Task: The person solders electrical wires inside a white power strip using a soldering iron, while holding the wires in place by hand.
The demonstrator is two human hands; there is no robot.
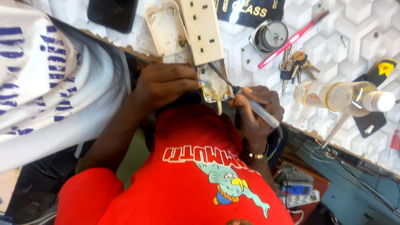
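Power strip [204,37] – cream, casing open, wires exposed; left hand [166,83] pinches wires, right hand [256,110] grips screwdriver [246,98].

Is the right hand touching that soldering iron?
Touching. The head view shows the right hand wrapped around the soldering iron, fingers closed on its handle.

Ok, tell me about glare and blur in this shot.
Head view: bright even light, glare on the clear bottle and the dark panel's lettering; the white cloth at left is close and soft; the power strip and both hands look fairly sharp.
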